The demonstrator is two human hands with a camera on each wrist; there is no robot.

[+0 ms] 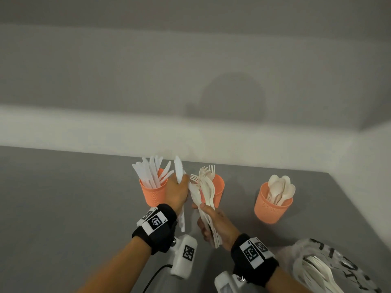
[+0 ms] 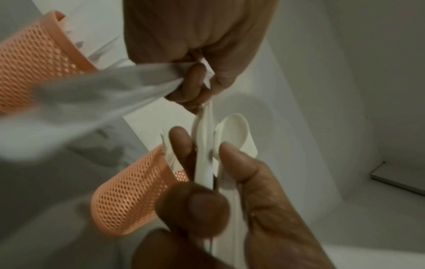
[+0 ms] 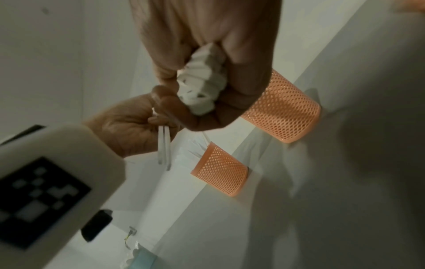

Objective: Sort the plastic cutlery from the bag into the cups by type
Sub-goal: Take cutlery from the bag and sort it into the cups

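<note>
Three orange mesh cups stand on the grey table: the knife cup (image 1: 153,192) on the left, the fork cup (image 1: 219,188) in the middle, the spoon cup (image 1: 273,205) on the right. My left hand (image 1: 181,187) hovers between the knife and fork cups and grips a couple of white knives (image 1: 178,171), blades up. Just to its right, my right hand (image 1: 204,211) clutches a mixed bundle of cutlery (image 1: 206,193) with fork tines on top. The right wrist view shows the bundle's handle ends (image 3: 202,87) inside the fist. The bag (image 1: 330,269) lies at the lower right.
The bag holds more white cutlery (image 1: 317,269). A pale wall runs right behind the cups, and the table's far right corner (image 1: 330,173) lies beyond the spoon cup. Bare grey tabletop (image 1: 63,197) stretches to the left of the knife cup.
</note>
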